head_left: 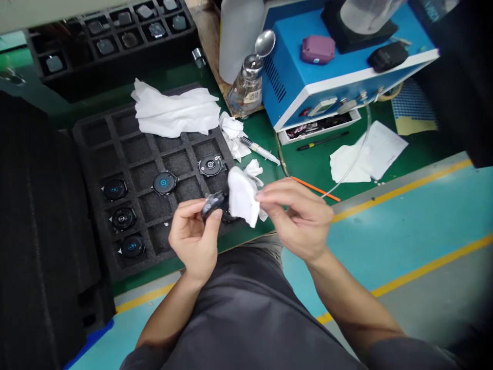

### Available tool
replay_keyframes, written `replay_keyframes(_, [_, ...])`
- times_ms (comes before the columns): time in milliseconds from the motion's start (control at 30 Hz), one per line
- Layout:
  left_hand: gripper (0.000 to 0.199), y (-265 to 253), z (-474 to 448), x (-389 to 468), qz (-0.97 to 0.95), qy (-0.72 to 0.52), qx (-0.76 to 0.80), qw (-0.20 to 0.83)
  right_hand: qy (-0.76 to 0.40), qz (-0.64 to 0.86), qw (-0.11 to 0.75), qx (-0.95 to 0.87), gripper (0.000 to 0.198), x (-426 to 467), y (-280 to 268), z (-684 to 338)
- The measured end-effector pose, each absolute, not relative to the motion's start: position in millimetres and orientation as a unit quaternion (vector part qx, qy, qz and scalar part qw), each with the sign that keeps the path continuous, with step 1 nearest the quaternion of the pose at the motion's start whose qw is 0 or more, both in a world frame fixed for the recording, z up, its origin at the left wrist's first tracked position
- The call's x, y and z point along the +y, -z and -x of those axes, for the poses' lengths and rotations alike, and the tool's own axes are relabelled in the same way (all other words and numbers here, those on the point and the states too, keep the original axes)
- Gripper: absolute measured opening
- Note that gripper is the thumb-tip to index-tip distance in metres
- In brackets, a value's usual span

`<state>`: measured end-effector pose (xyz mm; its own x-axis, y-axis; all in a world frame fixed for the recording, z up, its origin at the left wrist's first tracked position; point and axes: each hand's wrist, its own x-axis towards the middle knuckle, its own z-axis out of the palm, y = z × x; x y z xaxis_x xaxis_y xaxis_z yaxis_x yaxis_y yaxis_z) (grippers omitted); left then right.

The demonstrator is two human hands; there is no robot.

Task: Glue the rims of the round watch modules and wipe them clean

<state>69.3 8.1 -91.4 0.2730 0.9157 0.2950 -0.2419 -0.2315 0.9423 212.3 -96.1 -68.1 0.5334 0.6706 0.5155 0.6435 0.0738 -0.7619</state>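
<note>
Between thumb and fingers my left hand grips a dark round watch case, held tilted above the near right edge of a black foam tray. Pinched in my right hand is a folded white wipe, close beside the watch case. Behind the wipe, another dark round part is partly hidden. In the tray's compartments lie several more watch cases, among them one with a blue mark and one at the upper right. A white cloth covers part of the tray's far side.
Beyond the tray stand a glass alcohol bottle with a metal top and a blue machine. A syringe, crumpled tissue and an orange stick lie to the right. A second foam tray sits at the back left.
</note>
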Motion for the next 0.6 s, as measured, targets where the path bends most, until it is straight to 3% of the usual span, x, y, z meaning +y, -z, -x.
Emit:
replay_keyframes(167, [0.028,97,-66,15,-0.568,-0.545,0.299,0.539,-0.002,0.778,0.307,-0.547,0.025,-124,73,-229])
replay_keyframes(233, [0.028,99,-66,16,-0.565,-0.543,0.303,0.542,-0.003,0.802,0.272,-0.532,0.024,-137,77,-239])
replay_keyframes(467, [0.026,97,-67,16,-0.578,-0.533,0.317,0.530,0.090,0.855,0.302,-0.412,0.014,-126,95,-245])
replay_keyframes(533, [0.024,95,-68,15,-0.589,-0.526,0.317,0.526,0.055,0.844,0.370,-0.384,0.014,-117,92,-231])
replay_keyframes(600, [0.024,93,-68,12,-0.599,-0.520,0.314,0.522,-0.064,0.829,0.425,-0.357,0.016,-109,88,-216])
